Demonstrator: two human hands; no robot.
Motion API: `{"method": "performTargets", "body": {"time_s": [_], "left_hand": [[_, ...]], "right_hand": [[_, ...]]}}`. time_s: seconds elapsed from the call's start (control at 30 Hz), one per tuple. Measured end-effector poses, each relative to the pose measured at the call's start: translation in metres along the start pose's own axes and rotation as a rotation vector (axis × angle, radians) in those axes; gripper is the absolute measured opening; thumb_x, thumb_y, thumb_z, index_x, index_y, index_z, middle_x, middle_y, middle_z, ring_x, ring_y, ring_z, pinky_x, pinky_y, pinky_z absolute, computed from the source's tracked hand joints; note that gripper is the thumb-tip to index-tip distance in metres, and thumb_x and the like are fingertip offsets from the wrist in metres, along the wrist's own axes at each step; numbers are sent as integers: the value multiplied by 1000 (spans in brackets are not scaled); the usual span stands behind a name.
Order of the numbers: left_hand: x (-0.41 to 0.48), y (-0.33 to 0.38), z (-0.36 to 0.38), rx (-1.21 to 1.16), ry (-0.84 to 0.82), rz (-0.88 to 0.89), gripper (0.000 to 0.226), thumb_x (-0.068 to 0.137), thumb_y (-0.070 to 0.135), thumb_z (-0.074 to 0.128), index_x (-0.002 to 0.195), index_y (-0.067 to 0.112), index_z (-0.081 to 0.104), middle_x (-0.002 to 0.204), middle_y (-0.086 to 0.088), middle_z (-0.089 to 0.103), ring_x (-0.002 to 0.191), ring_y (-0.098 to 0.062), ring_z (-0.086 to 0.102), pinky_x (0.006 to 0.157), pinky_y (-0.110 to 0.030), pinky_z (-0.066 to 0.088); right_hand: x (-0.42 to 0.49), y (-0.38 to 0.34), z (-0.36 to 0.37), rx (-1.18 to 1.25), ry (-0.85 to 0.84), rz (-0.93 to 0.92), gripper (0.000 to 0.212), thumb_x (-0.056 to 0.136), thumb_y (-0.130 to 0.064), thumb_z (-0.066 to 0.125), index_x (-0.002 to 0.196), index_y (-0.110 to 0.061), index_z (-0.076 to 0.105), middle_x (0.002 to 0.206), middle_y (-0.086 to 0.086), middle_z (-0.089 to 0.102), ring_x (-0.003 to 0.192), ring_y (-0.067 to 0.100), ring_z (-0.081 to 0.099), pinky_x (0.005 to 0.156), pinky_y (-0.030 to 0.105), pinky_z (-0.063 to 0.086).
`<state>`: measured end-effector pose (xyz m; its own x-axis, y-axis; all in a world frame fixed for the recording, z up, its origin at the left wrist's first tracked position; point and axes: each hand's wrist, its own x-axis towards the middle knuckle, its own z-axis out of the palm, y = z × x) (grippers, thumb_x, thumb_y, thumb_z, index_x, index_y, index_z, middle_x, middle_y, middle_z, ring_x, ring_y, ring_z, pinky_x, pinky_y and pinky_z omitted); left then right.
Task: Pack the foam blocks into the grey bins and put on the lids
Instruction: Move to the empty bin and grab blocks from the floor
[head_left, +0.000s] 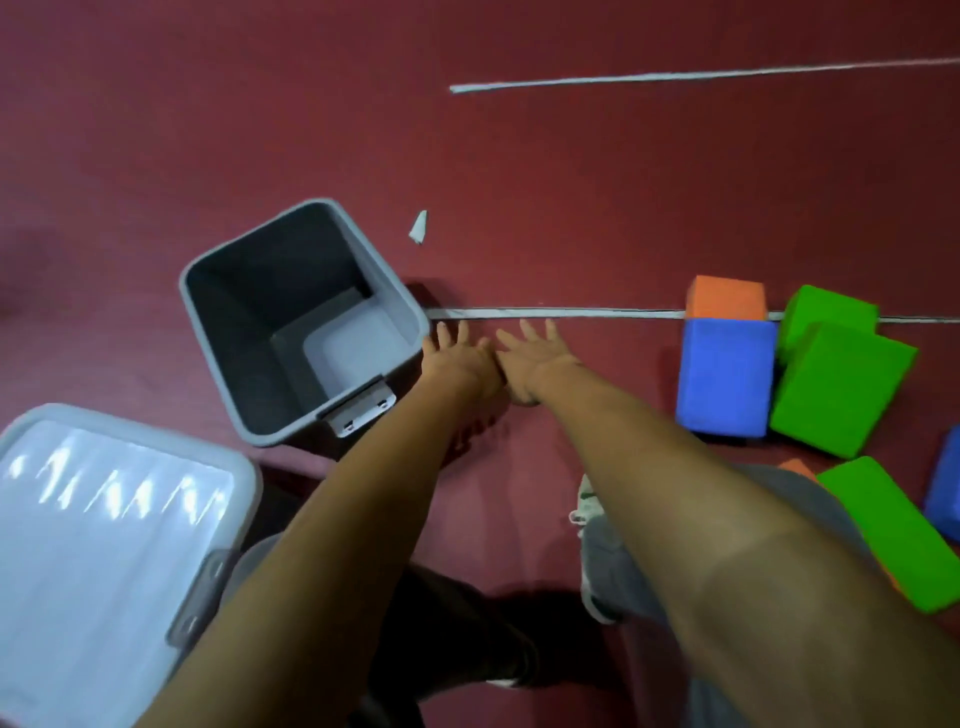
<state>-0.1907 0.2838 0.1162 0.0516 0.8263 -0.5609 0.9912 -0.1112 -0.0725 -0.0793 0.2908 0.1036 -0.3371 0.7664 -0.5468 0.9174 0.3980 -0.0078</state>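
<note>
An open grey bin stands on the red floor at centre left with nothing inside. My left hand reaches out just right of its rim, fingers straight. My right hand lies beside it, fingers spread, holding nothing. A second grey bin with its pale lid on sits at the lower left. Foam blocks lie at the right: an orange block, a blue block, two green blocks, another green block and a blue block at the edge.
White tape lines cross the red floor, one behind the hands and one farther back. A small white scrap lies beyond the open bin. My legs and a shoe show below the arms.
</note>
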Motion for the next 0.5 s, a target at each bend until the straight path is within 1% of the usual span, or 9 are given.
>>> {"method": "performTargets", "body": {"time_s": [0.1, 0.23, 0.4, 0.5], "left_hand": [[2, -56, 19, -61, 43, -65, 67, 99, 52, 34, 158, 26, 16, 167, -10, 0, 153, -37, -5, 121, -58, 0], [10, -116, 36, -109, 42, -134, 69, 99, 57, 32, 159, 30, 10, 167, -11, 3, 153, -36, -2, 121, -56, 2], [22, -160, 60, -154, 53, -184, 77, 97, 57, 38, 158, 20, 12, 164, -11, 16, 152, -35, 10, 121, -54, 11], [29, -187, 84, -140, 33, -243, 77, 97, 56, 44, 157, 15, 17, 164, -11, 15, 152, -35, 10, 121, -54, 14]], "right_hand": [[35, -42, -4, -65, 28, -90, 74, 95, -36, 52, 158, -31, 14, 167, -4, -3, 152, 33, -6, 118, 63, -4], [67, -91, -14, -87, 40, -167, 73, 95, -34, 51, 158, -29, 15, 167, -2, -2, 152, 33, -6, 119, 61, -2], [102, -132, -13, -119, 44, -215, 75, 96, -42, 52, 158, -29, 11, 167, -2, 0, 153, 31, -2, 120, 58, 2], [124, -148, -5, -151, 67, -227, 82, 94, -46, 55, 158, -23, 10, 166, 2, 5, 153, 29, 3, 120, 56, 5]]}}
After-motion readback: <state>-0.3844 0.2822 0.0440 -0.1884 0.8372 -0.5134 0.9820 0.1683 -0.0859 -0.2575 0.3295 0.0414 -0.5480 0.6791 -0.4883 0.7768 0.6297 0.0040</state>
